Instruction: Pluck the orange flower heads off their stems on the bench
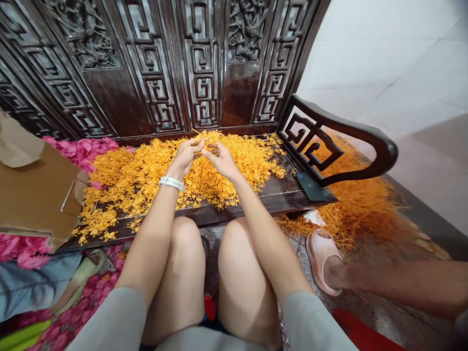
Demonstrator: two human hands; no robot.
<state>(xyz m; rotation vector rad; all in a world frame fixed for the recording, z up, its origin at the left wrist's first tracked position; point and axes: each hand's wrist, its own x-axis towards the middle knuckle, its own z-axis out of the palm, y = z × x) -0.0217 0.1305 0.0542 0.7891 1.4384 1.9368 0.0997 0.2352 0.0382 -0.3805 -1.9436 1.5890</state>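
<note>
My left hand, with a white band on its wrist, is closed in a pinch above the bench. My right hand meets it from the other side, its thumb and fingers also pinched together. Between the fingertips is a small yellow artificial flower piece, with a thin stem sticking up to the left. Its details are too small to make out. Right under and behind both hands lies a broad heap of yellow artificial flower pieces on the dark wooden bench.
Pink artificial flowers lie at the bench's left, near a cardboard box. A dark phone rests by the carved armrest. Orange strands pile up on the floor at right. Other people's legs show at both sides.
</note>
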